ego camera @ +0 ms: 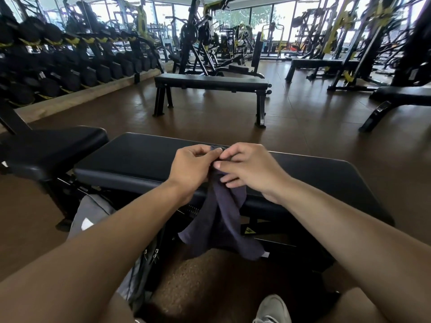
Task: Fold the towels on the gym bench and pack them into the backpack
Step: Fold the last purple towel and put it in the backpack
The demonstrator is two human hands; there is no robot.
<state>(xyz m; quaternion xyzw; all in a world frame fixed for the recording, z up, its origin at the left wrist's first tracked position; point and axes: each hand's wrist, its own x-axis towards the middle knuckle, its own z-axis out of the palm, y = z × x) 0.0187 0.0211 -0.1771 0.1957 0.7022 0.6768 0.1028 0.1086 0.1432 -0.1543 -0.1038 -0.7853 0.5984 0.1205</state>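
Observation:
A dark navy towel (224, 220) hangs in front of the black gym bench (144, 159), bunched at the top and spreading toward the floor. My left hand (190, 169) and my right hand (250, 169) meet above the bench's near edge, and both pinch the towel's top edge between thumb and fingers. A small white label shows at the towel's lower right corner. A grey backpack (93, 213) stands on the floor at the lower left, against the bench frame, partly hidden by my left forearm. I cannot tell whether it is open.
Another black padded seat (51, 148) adjoins the bench on the left. A flat bench (210, 82) stands farther back, with a dumbbell rack (70, 61) along the left wall and weight machines behind. My white shoe (272, 308) rests on the brown floor.

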